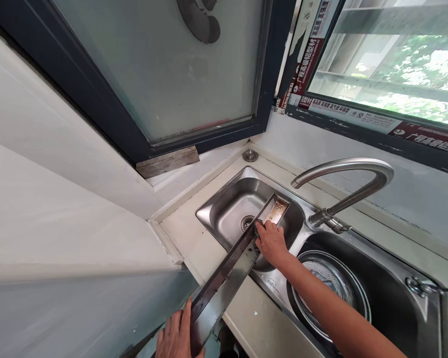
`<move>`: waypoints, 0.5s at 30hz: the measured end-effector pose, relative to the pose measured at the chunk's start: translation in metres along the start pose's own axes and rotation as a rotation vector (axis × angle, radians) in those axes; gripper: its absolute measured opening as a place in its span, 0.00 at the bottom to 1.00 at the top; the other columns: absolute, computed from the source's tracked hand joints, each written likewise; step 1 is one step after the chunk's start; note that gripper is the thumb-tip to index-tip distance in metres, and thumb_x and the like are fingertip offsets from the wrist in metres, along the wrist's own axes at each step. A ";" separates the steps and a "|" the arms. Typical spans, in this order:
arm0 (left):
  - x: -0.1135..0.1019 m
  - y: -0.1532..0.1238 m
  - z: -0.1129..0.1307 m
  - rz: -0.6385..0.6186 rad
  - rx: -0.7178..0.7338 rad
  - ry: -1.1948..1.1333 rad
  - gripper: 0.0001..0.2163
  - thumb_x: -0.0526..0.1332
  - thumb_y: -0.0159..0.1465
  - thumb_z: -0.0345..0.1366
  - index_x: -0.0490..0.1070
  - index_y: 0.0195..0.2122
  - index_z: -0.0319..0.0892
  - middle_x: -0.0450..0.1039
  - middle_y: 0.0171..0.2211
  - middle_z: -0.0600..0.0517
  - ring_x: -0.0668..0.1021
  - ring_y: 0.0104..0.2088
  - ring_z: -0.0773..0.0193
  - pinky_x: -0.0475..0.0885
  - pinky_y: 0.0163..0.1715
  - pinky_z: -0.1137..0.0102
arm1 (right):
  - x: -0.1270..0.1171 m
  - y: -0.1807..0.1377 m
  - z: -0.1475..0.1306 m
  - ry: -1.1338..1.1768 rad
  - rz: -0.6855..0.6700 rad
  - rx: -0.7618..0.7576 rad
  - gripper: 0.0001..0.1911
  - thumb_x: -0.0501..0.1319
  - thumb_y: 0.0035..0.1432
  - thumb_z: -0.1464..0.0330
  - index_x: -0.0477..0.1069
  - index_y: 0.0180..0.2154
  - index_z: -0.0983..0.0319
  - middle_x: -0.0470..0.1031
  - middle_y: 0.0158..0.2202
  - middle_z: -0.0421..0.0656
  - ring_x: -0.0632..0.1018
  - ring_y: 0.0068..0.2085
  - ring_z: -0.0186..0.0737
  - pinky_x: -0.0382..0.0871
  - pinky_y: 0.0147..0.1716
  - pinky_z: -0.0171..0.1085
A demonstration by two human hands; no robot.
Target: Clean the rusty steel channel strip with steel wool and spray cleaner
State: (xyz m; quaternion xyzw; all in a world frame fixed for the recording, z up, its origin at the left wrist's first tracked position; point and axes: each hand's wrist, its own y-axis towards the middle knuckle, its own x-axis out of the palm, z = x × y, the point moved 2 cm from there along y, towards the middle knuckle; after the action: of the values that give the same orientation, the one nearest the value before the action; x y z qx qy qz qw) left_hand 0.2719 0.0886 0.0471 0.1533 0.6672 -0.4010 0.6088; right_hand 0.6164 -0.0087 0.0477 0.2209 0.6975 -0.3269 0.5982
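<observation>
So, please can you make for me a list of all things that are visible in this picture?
metal channel: 1, grey with rusty brown inside end, held across the smaller sink bowl
scouring pad: 1, dark, under the right hand, on the channel
double sink: 1, stainless steel, set in the countertop
round mesh strainer: 1, silver, in the larger bowl
faucet: 1, stainless steel, behind the sink
countertop: 1, cream, around the sink
wooden block: 1, brown, on the window ledge
frosted window: 1, pale green, dark frame, above the sink
printed strip: 1, red and white, along the outer window frame
right hand: 1, pressing the pad
left hand: 1, gripping the channel's near end
</observation>
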 end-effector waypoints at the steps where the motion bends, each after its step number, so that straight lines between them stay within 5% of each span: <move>1: -0.004 0.006 0.010 0.023 0.013 0.001 0.37 0.61 0.56 0.31 0.53 0.67 0.36 0.70 0.51 0.40 0.72 0.52 0.47 0.64 0.51 0.57 | 0.001 -0.001 -0.001 0.007 -0.010 -0.009 0.26 0.57 0.63 0.67 0.63 0.63 0.61 0.69 0.52 0.54 0.68 0.51 0.52 0.55 0.47 0.45; 8: -0.034 0.063 0.081 0.059 0.150 -0.078 0.43 0.67 0.52 0.32 0.51 0.69 0.46 0.68 0.51 0.45 0.71 0.52 0.49 0.66 0.52 0.58 | 0.000 -0.005 -0.001 0.034 -0.028 -0.081 0.24 0.57 0.63 0.67 0.67 0.60 0.60 0.69 0.51 0.53 0.69 0.51 0.52 0.56 0.48 0.46; 15: -0.029 0.075 0.092 0.112 0.156 -0.089 0.41 0.67 0.52 0.35 0.56 0.68 0.45 0.67 0.50 0.45 0.73 0.49 0.51 0.68 0.50 0.60 | -0.022 0.054 0.066 -0.068 0.068 0.147 0.19 0.55 0.64 0.66 0.71 0.54 0.64 0.70 0.51 0.57 0.70 0.52 0.56 0.56 0.49 0.50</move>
State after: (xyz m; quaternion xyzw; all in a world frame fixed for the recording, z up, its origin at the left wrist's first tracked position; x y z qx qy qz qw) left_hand 0.3935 0.0779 0.0533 0.2194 0.5967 -0.4232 0.6455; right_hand 0.7044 -0.0171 0.0543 0.2767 0.6430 -0.3641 0.6144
